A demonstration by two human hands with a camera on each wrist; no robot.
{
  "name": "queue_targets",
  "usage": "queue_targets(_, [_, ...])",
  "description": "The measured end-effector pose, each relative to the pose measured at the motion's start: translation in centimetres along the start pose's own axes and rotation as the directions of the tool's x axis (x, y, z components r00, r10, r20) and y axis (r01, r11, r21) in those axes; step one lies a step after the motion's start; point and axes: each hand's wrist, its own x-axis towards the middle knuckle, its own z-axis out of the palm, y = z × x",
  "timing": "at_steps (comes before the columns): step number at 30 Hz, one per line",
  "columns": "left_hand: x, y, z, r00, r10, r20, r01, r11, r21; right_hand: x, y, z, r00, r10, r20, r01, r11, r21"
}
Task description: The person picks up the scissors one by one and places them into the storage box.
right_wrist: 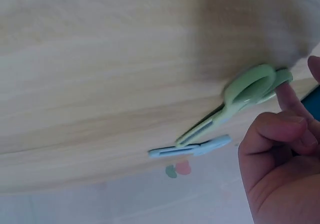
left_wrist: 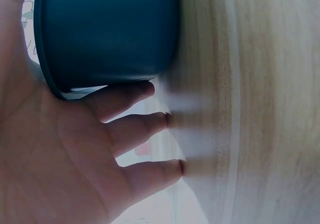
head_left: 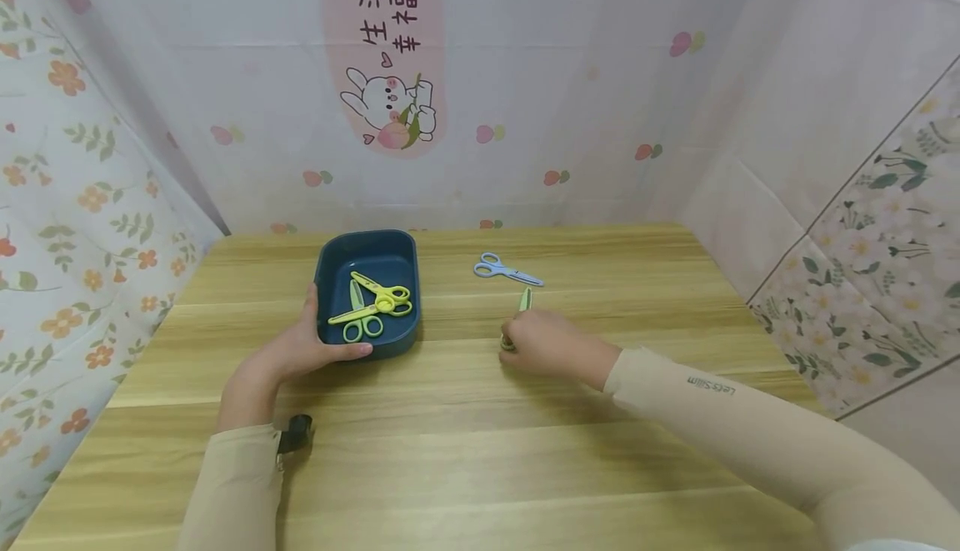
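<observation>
A dark blue tray (head_left: 414, 318) stands at the left with yellow scissors (head_left: 384, 305) and green scissors (head_left: 362, 328) inside. My left hand (head_left: 300, 347) rests around its near left corner, thumb along the front wall. In the left wrist view the left fingers (left_wrist: 145, 126) are mostly straight and spread, one touching the tray's wall. To the right, my right hand (head_left: 551, 343) holds a second pair of green scissors (right_wrist: 247, 91) by the handle loops, a finger against one loop. Their blade points away from me. Just beyond lie blue scissors (head_left: 508, 270).
The wooden table (head_left: 450, 451) reaches back to a curtain (head_left: 510, 92) printed with fruit and a rabbit. Flowered cloth (head_left: 82, 201) hangs at the left side, and a patterned wall covering (head_left: 877, 259) stands at the right.
</observation>
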Motion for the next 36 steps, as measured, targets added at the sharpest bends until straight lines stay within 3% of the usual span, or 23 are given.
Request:
queue_targets(11, [0.0, 0.0, 0.0, 1.0, -0.01, 0.007, 0.01, 1.0, -0.005, -1.5, 0.9, 0.5, 0.996, 0.08, -0.038, -0.08, 0.997, -0.004])
queue_targets(23, [-0.2, 0.0, 0.1, 1.0, 0.003, 0.002, -0.003, 1.0, 0.001, -1.6, 1.1, 0.4, 0.993, 0.095, -0.07, -0.101, 0.99, -0.101])
queue_targets(36, [-0.5, -0.2, 0.1, 1.0, 0.011, 0.017, -0.011, 1.0, -0.021, -0.9, 2.7, 1.3, 0.982, 0.144, -0.126, -0.149, 0.988, -0.032])
